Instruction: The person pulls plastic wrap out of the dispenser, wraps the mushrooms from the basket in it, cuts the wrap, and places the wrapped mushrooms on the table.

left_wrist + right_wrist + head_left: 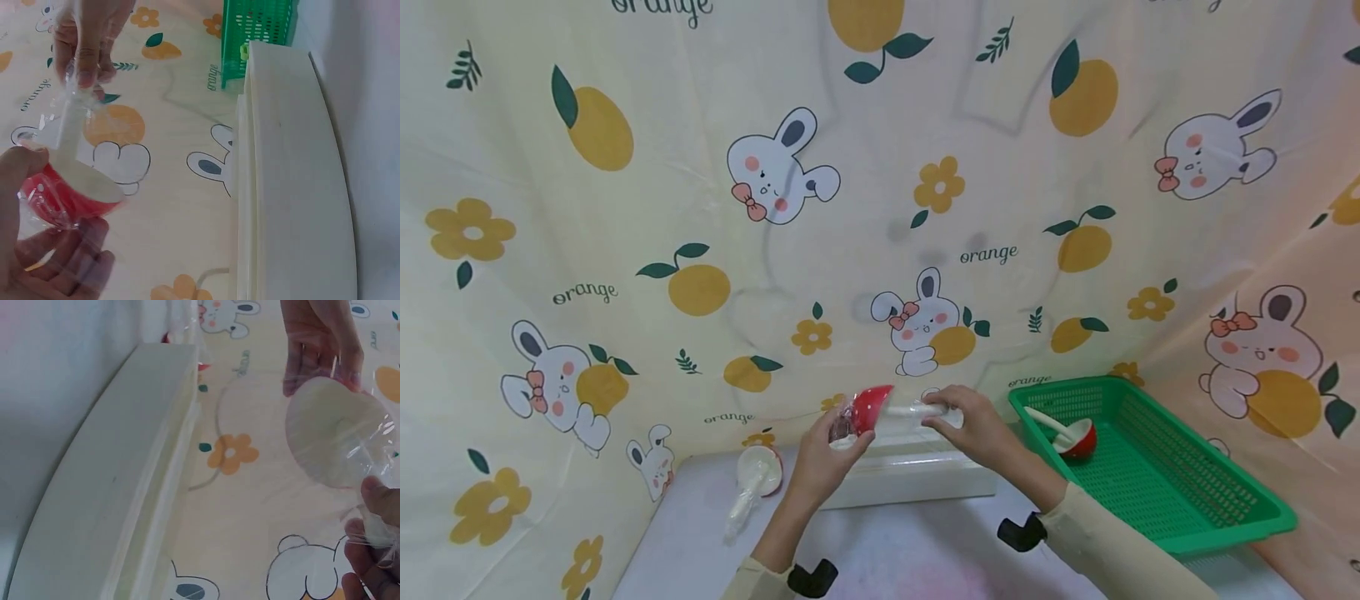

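Between my hands is a ladle (870, 408) with a red, white-dotted bowl, a cream inside and a white handle, covered in clear plastic film. My left hand (822, 467) holds the bowl, thumb on its rim and fingers around its underside in the left wrist view. My right hand (977, 425) pinches the handle and the film around it. In the right wrist view, the ladle's bowl (331, 434) faces the camera. Both hands are above a long white box-like unit (917, 483) with a curved front and a seam along its top.
A second film-wrapped ladle (758, 472) lies on the white table (880, 554) at left. At right, a green basket (1240, 510) holds another red and white ladle (1078, 439). Behind hangs a cloth (850, 267) printed with rabbits and oranges.
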`<action>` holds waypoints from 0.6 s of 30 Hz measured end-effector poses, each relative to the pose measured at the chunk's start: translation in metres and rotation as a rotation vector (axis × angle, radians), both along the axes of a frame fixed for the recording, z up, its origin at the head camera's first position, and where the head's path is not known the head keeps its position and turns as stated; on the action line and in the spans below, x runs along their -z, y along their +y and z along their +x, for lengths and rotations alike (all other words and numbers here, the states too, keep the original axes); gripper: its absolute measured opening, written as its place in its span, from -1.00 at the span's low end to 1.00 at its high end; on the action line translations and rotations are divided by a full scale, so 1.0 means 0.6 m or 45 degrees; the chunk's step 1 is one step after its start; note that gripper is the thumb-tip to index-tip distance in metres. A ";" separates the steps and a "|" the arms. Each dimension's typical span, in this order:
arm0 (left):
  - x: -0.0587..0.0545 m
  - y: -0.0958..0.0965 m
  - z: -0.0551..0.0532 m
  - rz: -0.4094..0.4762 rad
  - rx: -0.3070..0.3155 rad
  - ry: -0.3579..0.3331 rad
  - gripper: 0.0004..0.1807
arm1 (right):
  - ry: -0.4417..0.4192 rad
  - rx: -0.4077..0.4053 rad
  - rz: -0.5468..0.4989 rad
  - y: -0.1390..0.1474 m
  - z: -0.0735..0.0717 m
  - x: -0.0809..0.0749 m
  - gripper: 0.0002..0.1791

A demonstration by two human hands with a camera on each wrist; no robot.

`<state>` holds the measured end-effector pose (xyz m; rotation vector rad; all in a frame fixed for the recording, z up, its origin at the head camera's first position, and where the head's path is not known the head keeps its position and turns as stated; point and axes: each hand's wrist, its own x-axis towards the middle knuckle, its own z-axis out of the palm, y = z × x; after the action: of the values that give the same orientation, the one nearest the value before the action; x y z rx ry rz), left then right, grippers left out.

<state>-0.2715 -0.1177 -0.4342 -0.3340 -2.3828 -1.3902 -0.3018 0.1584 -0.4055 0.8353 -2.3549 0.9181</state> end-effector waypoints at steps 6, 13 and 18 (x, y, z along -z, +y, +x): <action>0.014 -0.004 0.023 -0.007 0.033 -0.134 -0.17 | -0.115 -0.012 0.038 0.007 0.020 0.017 -0.64; 0.038 -0.013 0.057 -0.048 0.089 -0.352 -0.09 | -0.245 -0.081 0.103 0.016 0.048 0.055 -0.67; 0.053 -0.020 0.081 -0.067 0.156 -0.434 -0.16 | -0.305 -0.147 0.082 0.021 0.063 0.090 -0.76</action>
<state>-0.2230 -0.1298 -0.4661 -0.2795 -2.7164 -1.5473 -0.2641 0.1712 -0.4596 0.9416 -2.5751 1.0452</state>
